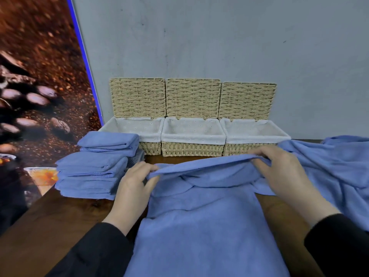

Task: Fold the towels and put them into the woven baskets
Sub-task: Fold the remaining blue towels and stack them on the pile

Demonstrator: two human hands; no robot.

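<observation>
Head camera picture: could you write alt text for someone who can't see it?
Two hands, left hand and right hand, pinch the far edge of a blue towel spread on a wooden table. Behind stand three open, seemingly empty woven baskets; folded towels are stacked left, unfolded towels heaped right.

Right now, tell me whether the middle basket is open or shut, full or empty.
Open and empty: the middle basket has its lid tipped back against the wall, and only white lining shows inside.

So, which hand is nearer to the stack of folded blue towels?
Left. The left hand grips the blue towel being folded just beside the stack of folded blue towels; the right hand holds the same edge, far across from the stack.
</observation>
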